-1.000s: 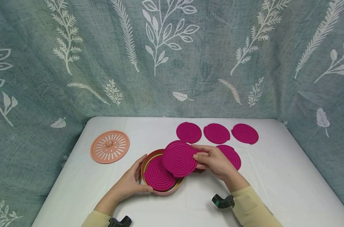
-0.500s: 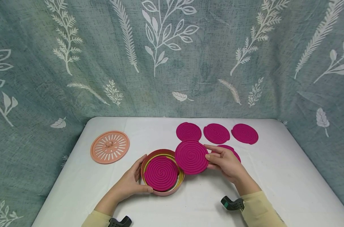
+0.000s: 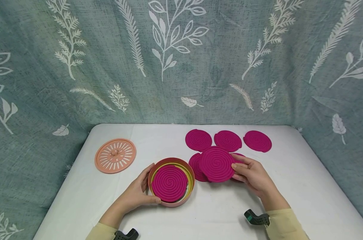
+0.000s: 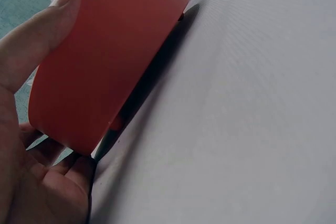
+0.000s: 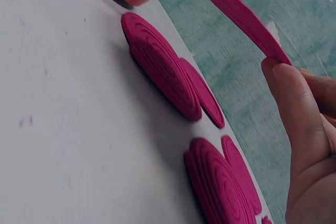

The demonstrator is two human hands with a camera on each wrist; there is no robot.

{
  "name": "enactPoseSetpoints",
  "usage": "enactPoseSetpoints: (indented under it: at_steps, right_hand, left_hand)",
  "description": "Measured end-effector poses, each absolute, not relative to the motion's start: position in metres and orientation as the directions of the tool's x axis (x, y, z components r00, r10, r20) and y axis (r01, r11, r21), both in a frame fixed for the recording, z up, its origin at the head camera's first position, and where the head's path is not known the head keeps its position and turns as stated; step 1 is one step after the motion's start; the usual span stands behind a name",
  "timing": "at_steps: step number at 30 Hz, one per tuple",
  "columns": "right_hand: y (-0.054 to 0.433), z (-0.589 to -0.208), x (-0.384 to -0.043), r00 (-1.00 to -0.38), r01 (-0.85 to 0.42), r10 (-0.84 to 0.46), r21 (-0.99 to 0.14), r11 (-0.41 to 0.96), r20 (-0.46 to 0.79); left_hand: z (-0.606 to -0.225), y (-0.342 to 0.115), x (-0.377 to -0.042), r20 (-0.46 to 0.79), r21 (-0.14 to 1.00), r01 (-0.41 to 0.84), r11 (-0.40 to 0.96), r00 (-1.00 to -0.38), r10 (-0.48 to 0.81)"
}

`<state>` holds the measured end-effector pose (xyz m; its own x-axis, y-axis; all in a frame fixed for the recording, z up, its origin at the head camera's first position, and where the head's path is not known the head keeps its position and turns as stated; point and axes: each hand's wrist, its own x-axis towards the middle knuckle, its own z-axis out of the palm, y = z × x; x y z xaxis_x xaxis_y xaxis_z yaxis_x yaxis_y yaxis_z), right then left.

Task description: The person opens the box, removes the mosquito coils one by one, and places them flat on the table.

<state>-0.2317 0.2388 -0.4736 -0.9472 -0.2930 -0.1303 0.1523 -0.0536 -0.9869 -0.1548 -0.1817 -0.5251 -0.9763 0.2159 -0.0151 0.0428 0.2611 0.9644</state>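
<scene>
flat magenta spiral disc held above the worktop, round open-topped pink box resting upright on it, another magenta disc lying inside

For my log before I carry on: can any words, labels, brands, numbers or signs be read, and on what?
No readable text anywhere.
Held magenta coil, round container, slotted lid: no lettering visible.
Backdrop cloth: white leaf prints only.
Black wrist devices: any markings too small to read.
</scene>
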Motion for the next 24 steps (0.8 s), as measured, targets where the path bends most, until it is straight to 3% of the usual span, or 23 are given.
enactPoseSetpoints:
  at_steps: [24]
  right_hand:
    - [0.296, -0.480, -0.221, -0.982, 0.125, -0.163, -0.975, -0.183, -0.095]
  left_hand:
    - [-0.523, -0.181, -0.154, -0.030, 0.963, 0.028, 0.269, -0.977, 0.209]
